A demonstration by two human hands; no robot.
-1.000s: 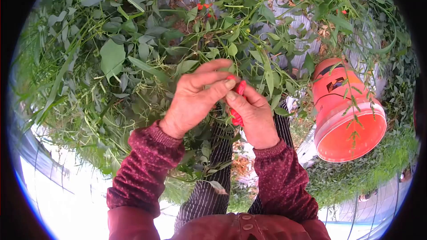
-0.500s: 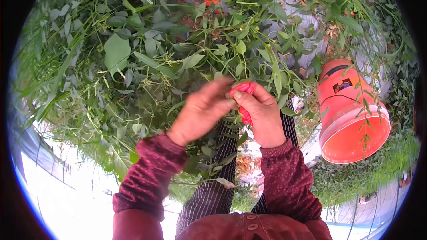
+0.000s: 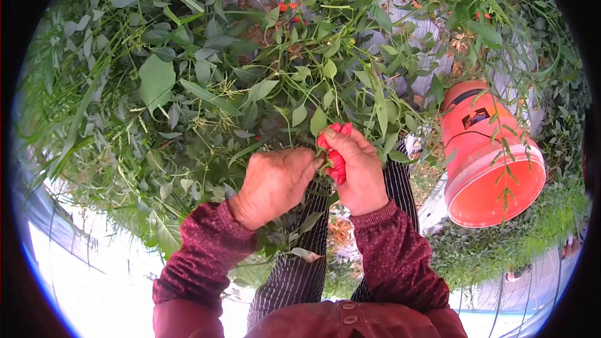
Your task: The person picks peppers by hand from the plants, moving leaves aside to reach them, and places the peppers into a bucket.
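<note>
Several red peppers [image 3: 338,160] bunched in right hand's [image 3: 362,178] grasp, left of orange bucket [image 3: 462,144]. Left hand [image 3: 273,183], farther from bucket, curled closed just beside peppers; anything pinched, cannot tell. Lower cluster's long axis runs roughly toward jacket [image 3: 313,323]; green stem [image 3: 327,164] faces left fingertips.

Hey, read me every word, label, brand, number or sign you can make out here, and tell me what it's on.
No text is readable in this view.
Reddish-orange bucket: the dark label on its side is too small and blurred to read.
Dark band near the bucket's narrow end: no lettering can be made out.
Red peppers in the right hand: no sticker or marking visible.
</note>
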